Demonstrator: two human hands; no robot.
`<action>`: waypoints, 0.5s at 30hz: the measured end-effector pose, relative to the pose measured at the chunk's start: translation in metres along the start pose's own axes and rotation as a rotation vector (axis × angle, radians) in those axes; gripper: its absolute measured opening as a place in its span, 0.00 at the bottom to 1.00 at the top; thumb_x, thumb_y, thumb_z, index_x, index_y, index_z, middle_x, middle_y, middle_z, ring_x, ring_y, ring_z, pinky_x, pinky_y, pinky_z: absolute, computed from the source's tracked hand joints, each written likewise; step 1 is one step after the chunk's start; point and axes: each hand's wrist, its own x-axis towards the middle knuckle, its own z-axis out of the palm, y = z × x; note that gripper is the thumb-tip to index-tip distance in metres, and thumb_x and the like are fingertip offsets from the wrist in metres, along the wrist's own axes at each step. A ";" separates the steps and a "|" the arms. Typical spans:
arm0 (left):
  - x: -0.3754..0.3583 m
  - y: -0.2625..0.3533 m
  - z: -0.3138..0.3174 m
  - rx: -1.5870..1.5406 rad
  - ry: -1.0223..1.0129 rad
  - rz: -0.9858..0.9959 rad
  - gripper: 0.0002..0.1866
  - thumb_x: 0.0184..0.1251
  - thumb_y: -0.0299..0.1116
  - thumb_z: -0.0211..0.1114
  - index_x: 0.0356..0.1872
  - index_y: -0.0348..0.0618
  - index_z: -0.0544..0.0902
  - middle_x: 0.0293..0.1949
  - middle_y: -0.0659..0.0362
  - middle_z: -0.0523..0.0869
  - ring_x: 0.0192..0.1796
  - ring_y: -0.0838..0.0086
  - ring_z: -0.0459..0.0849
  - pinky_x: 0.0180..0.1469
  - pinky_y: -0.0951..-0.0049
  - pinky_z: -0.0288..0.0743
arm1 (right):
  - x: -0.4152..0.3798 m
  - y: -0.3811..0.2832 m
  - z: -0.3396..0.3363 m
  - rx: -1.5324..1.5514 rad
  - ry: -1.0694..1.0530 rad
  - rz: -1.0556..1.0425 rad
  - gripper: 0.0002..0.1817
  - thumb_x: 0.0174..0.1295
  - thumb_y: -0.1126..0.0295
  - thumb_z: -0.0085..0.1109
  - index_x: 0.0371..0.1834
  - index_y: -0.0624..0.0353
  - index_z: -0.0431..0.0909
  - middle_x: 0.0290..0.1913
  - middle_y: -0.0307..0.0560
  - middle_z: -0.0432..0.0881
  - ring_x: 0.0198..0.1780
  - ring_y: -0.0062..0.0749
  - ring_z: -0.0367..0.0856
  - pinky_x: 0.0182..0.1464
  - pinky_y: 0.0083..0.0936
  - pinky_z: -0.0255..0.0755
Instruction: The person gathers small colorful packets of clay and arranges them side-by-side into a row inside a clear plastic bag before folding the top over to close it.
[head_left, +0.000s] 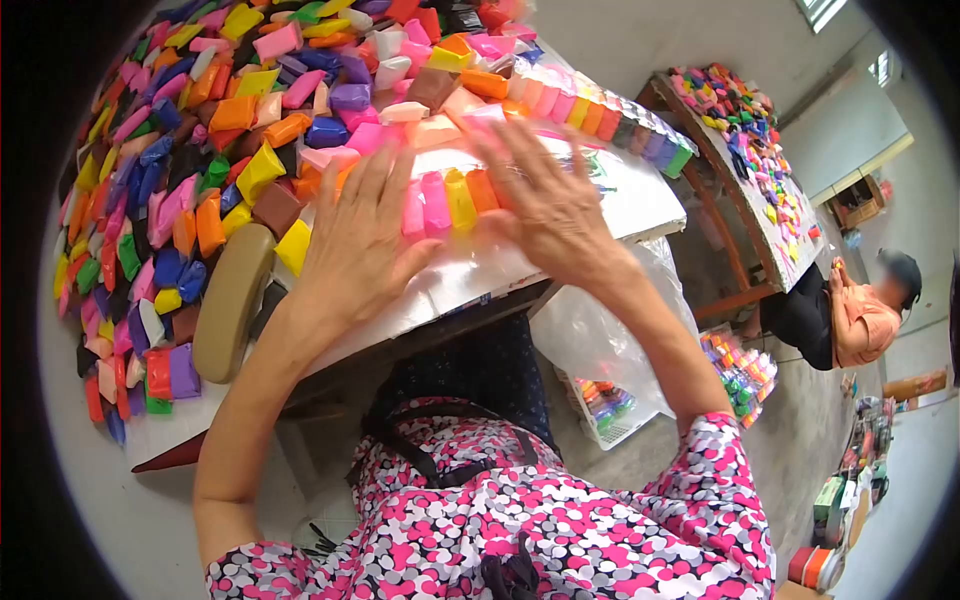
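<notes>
A short row of small plastic-wrapped packets, with a pink packet (435,203), a yellow packet (460,200) and an orange packet (483,190), lies on the white tabletop (640,205). At the row's left end is my left hand (358,235), fingers stretched out and palm down. My right hand (548,205) is at the other end, also with fingers extended, slightly blurred by motion. Both hands cover parts of the row, so its ends are hidden. Beyond my right hand, a longer row of multicoloured packets (600,115) lies along the table's far side.
A big heap of loose coloured packets (235,110) covers the table's left and back, beside a tan oblong object (232,300). Below right are a clear plastic bag (610,315) and a white basket (610,432). A person (865,310) sits near another packet-covered table (735,190).
</notes>
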 end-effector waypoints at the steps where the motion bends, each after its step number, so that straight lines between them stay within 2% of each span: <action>1: 0.006 -0.001 0.007 -0.034 0.023 0.024 0.43 0.65 0.46 0.64 0.74 0.37 0.56 0.73 0.43 0.62 0.75 0.51 0.59 0.77 0.51 0.46 | 0.006 -0.013 0.004 0.080 0.057 -0.062 0.44 0.65 0.50 0.59 0.80 0.53 0.51 0.80 0.48 0.54 0.81 0.40 0.49 0.79 0.52 0.37; 3: -0.002 0.006 0.004 -0.096 -0.006 0.041 0.38 0.63 0.42 0.64 0.71 0.36 0.61 0.70 0.43 0.65 0.72 0.51 0.63 0.74 0.53 0.53 | -0.005 -0.031 0.011 0.145 -0.046 -0.051 0.41 0.66 0.54 0.58 0.79 0.54 0.52 0.79 0.49 0.56 0.80 0.38 0.50 0.79 0.50 0.40; 5: 0.000 0.003 -0.001 -0.122 -0.006 0.036 0.34 0.60 0.38 0.65 0.65 0.36 0.66 0.66 0.43 0.69 0.67 0.50 0.68 0.71 0.55 0.57 | -0.016 -0.010 0.009 0.139 -0.024 -0.096 0.40 0.66 0.56 0.58 0.79 0.54 0.53 0.78 0.50 0.58 0.79 0.37 0.53 0.78 0.50 0.42; 6: 0.001 0.002 -0.002 -0.108 0.072 0.057 0.28 0.57 0.34 0.64 0.59 0.37 0.69 0.60 0.44 0.73 0.63 0.50 0.71 0.66 0.53 0.62 | -0.020 0.009 0.000 0.193 -0.047 -0.053 0.36 0.67 0.59 0.57 0.77 0.53 0.57 0.76 0.50 0.62 0.76 0.38 0.60 0.77 0.49 0.46; 7: 0.006 0.005 -0.009 -0.143 -0.013 0.006 0.27 0.56 0.33 0.64 0.58 0.37 0.70 0.59 0.45 0.75 0.62 0.51 0.73 0.65 0.53 0.63 | -0.021 0.027 -0.017 0.223 -0.144 0.012 0.35 0.64 0.62 0.61 0.75 0.52 0.62 0.72 0.51 0.67 0.73 0.41 0.65 0.76 0.48 0.50; 9: 0.015 0.012 -0.027 -0.214 -0.190 -0.100 0.26 0.55 0.32 0.64 0.56 0.38 0.71 0.56 0.47 0.77 0.59 0.52 0.75 0.63 0.54 0.65 | -0.021 0.052 -0.046 0.156 -0.080 0.103 0.38 0.57 0.62 0.68 0.73 0.52 0.65 0.70 0.52 0.70 0.71 0.45 0.67 0.75 0.45 0.54; 12: 0.018 0.015 -0.019 -0.107 -0.029 0.084 0.23 0.53 0.32 0.66 0.51 0.39 0.73 0.54 0.49 0.78 0.57 0.55 0.77 0.59 0.56 0.67 | -0.018 0.078 -0.038 0.478 -0.155 0.165 0.37 0.49 0.64 0.75 0.65 0.54 0.73 0.65 0.51 0.75 0.68 0.47 0.70 0.71 0.44 0.60; 15: 0.002 0.026 -0.026 0.142 0.189 0.223 0.23 0.52 0.33 0.68 0.50 0.40 0.74 0.56 0.49 0.78 0.58 0.57 0.77 0.60 0.58 0.68 | -0.034 0.065 -0.049 0.327 -0.113 0.112 0.31 0.43 0.67 0.77 0.53 0.55 0.76 0.61 0.49 0.78 0.64 0.47 0.73 0.66 0.43 0.65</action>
